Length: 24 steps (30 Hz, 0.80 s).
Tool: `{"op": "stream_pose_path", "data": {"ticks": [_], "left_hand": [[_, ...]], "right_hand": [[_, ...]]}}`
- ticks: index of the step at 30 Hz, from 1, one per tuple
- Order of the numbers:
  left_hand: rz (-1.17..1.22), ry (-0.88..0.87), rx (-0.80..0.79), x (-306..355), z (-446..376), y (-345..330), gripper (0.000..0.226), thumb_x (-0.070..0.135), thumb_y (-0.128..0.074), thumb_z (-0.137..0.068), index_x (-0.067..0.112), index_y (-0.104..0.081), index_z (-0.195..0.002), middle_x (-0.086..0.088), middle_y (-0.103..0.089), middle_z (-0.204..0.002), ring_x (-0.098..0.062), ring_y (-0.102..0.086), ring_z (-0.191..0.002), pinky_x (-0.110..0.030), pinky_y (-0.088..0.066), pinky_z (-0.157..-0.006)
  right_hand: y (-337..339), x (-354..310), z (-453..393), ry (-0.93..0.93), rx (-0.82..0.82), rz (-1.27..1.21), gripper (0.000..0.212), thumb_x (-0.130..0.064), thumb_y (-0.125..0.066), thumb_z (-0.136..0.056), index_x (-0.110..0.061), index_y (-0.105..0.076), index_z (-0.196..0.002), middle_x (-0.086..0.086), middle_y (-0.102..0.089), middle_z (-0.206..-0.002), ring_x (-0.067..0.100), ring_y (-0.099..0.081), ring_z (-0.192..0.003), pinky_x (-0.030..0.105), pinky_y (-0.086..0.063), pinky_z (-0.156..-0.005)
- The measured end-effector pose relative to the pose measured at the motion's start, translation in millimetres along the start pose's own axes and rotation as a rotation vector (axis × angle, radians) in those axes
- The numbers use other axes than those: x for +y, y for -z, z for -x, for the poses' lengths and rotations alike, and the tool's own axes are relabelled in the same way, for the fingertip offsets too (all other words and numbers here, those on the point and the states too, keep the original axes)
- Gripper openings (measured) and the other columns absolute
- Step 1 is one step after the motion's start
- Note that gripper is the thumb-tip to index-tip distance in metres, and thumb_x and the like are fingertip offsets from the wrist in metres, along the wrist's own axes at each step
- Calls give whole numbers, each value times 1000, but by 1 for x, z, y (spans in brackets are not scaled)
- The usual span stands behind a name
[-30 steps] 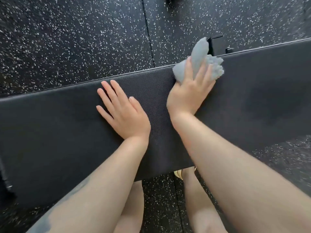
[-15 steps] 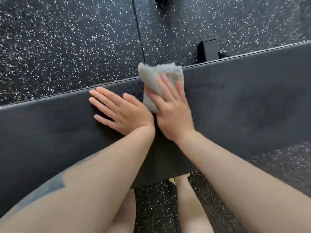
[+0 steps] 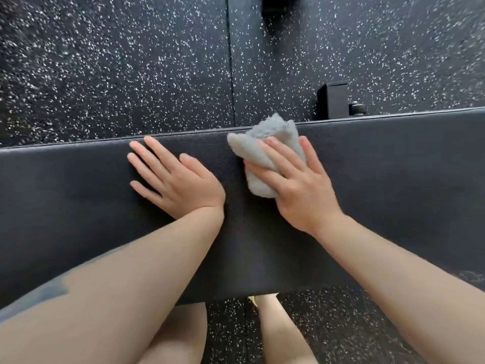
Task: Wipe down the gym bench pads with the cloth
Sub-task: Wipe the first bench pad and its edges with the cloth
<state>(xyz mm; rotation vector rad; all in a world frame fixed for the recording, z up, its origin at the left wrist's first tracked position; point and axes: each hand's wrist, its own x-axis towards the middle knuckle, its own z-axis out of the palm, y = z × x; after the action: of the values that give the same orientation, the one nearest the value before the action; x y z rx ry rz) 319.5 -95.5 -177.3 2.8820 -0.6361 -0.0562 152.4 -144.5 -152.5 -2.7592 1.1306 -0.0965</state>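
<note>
Mid-wipe. Right hand (image 3: 296, 185), fingers spread, pressed the grey cloth (image 3: 265, 153) flat on the bench pad (image 3: 393, 179) at its far edge. Left hand (image 3: 175, 179) lay open and empty on the surface, bracing. Next stroke likely rightward: long bare pad there; left hand blocks the other way.

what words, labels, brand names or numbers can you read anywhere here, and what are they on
None: no readable text shows in this view.
The long black textured bench pad carries no logo or label.
The crumpled grey fluffy cloth under the right hand shows no tag.
The black metal frame bracket and the black speckled rubber floor are unmarked.
The bluish mark on the left forearm is too blurred to read.
</note>
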Motion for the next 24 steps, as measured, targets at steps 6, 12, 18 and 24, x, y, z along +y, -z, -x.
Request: {"op": "stream_pose_path", "data": {"ticks": [6, 12, 18, 24], "left_hand": [[-20, -9, -14, 2, 0, 2, 63, 32, -28, -93, 13, -21, -153, -6, -17, -161, -24, -14, -149, -52, -12, -118], [-35, -19, -29, 1, 0, 3, 62, 31, -30, -94, 12, -23, -153, -7, -19, -160, -24, -16, -148, -53, -14, -117], [-49, -137, -120, 4, 1, 12, 60, 26, -25, -95, 16, -17, -154, 2, -13, -162, -19, -9, -149, -59, -8, -116], [-71, -655, -266, -7, 4, 12, 59, 26, -26, -98, 15, -15, -154, 0, -11, -162, -22, -7, -150, -56, -6, -117]], "right_hand": [[0, -31, -62, -795, 145, -133, 65, -18, -32, -72, -15, -59, -131, 20, -46, -143, 34, -36, -138, 49, -3, -115], [3, -30, 21, 28, -82, -198, 39, -5, -41, -85, -17, -71, -106, 5, -40, -148, 20, -34, -140, 42, -12, -119], [8, 14, -8, -971, 191, -30, 66, -5, -53, -72, -18, -52, -137, 19, -44, -144, 31, -30, -140, 53, -8, -115], [4, -22, 16, -159, -54, -98, 63, -7, -40, -75, -23, -56, -134, 9, -38, -151, 23, -30, -143, 47, -13, -119]]}}
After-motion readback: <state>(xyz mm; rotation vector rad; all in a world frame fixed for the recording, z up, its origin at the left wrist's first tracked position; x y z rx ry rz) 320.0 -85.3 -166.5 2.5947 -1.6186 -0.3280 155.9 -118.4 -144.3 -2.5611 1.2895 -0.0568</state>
